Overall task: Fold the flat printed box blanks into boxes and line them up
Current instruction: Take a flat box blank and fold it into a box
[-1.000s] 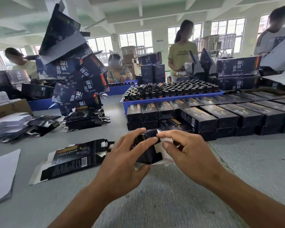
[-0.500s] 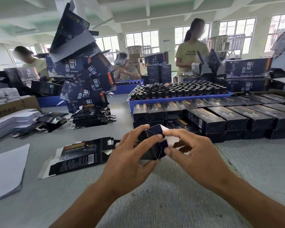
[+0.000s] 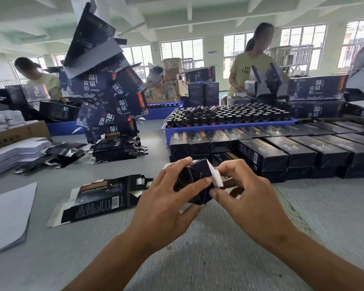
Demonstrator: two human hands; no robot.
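Here, the left hand grips the box steady while the right hand pinches its white flap, ready for tucking squarely.

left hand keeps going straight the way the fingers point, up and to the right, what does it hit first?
Likely the stacked folded boxes just beyond; the left hand already grips the half-folded box. Depth is unclear.

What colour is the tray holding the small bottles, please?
Blue tray, clearest in the head view.
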